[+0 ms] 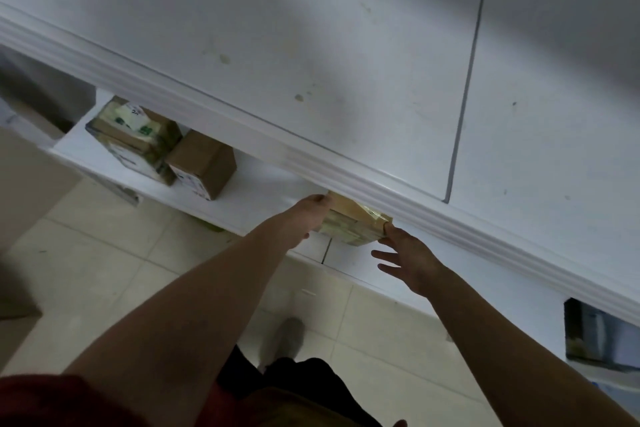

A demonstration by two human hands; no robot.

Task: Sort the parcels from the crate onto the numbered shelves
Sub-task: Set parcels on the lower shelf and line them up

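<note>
Push parcel (353,224) level and deep onto shelf (263,191), left hand (311,215) clamped on its left end, right hand (408,255) at the corner with fingers (388,256) apart. Mind the rim (450,227) above.

No text can be read for certain. Well left of the left hand (309,215), the taped parcel (133,135) on the shelf (266,184) bears a pale label with dark marks, perhaps digits, too blurred. Print on the held parcel (356,222) is equally illegible.
</note>
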